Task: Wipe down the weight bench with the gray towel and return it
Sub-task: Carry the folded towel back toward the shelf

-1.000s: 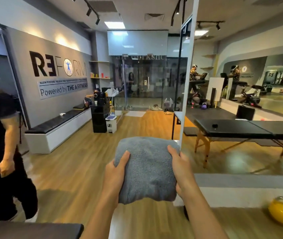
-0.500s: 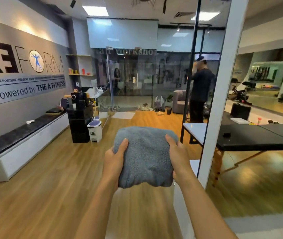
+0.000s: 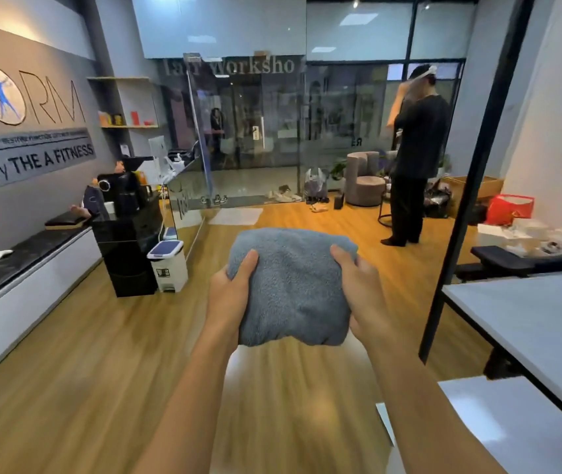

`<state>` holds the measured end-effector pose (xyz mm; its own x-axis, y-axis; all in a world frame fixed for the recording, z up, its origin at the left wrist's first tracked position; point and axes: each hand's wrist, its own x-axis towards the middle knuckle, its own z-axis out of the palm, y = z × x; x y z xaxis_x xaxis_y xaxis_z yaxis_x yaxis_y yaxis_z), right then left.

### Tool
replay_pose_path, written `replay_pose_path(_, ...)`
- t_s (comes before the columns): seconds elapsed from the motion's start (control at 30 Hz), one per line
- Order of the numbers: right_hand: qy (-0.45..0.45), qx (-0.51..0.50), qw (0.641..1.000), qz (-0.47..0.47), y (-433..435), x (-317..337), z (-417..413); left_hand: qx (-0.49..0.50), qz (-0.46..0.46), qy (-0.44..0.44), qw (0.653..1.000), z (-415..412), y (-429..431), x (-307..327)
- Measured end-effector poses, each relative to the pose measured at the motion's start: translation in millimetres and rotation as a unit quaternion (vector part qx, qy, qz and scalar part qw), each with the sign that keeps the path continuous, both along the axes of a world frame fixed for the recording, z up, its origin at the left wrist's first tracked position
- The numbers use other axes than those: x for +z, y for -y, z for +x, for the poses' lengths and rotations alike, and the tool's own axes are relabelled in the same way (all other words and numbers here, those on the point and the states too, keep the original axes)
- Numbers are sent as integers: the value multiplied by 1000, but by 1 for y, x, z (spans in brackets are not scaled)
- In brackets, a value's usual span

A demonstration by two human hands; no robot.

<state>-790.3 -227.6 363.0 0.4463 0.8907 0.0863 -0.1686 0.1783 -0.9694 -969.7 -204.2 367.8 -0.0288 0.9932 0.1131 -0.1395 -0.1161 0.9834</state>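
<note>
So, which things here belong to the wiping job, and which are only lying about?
Job: gray towel, held by left hand and right hand; weight bench at right.
Lying about: white pedal bin; red bag; shoes by the glass door; gray armchair.

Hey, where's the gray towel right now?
In the head view the gray towel is at centre frame, folded and held up over the wooden floor between the left hand and the right hand.
</note>
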Motion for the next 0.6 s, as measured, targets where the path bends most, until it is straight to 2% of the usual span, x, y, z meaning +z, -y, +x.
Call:
replay_pose_path(0.13,3,-43,999,5,-126,-11,31,-46,4,-2,999,38,-146,-13)
replay_pose_path(0.3,-5,-153,988,0,-255,-12,94,-143,-1,-19,989,118,-318,-14)
replay_pose_path(0.43,-6,-265,964,-1,-327,-8,160,-229,0,-39,973,204,-419,-11)
replay_pose_path(0.6,-15,-391,920,0,-391,-23,259,-360,9,-47,932,332,-512,-24)
